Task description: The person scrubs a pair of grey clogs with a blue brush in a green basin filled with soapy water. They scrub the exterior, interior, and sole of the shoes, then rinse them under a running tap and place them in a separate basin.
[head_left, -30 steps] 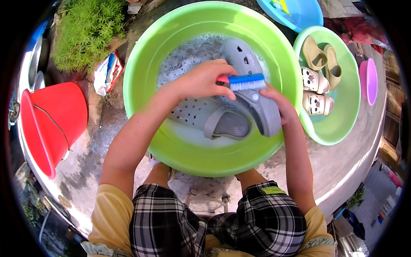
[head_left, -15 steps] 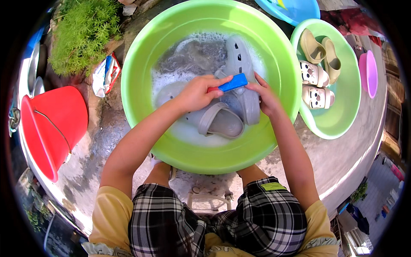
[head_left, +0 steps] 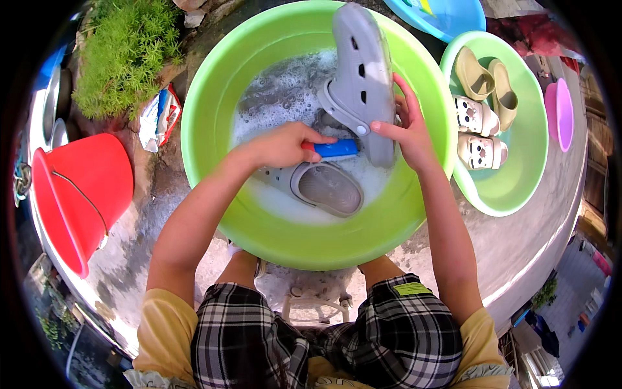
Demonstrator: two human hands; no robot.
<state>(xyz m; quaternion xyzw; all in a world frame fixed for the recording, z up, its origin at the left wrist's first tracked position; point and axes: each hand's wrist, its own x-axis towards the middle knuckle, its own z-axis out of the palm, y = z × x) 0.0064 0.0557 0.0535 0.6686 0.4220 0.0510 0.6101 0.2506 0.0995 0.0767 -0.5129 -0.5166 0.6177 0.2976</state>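
Note:
A large green basin (head_left: 259, 233) in front of me holds foamy, greyish water. My right hand (head_left: 414, 133) grips a grey clog (head_left: 363, 71) near its heel, raised on its side with its toe pointing to the far rim. In my left hand (head_left: 288, 146) is a scrub brush (head_left: 337, 149) with a blue head and a red handle, its bristles turned down. The brush is close to the raised clog's heel strap; whether they touch I cannot tell. Below it a second grey clog (head_left: 329, 188) lies partly sunk in the suds, its opening facing up.
A smaller green basin (head_left: 518, 188) at the right holds olive clogs (head_left: 504, 91) and white patterned clogs (head_left: 479, 152). A red bucket (head_left: 91, 188) and a detergent bag (head_left: 160, 120) are at the left. Blue (head_left: 447, 16) and purple (head_left: 564, 113) basins stand beyond.
My right hand has taken hold of one clog and lifted it from the water, away from me. The brush in my left hand has moved down and slightly left.

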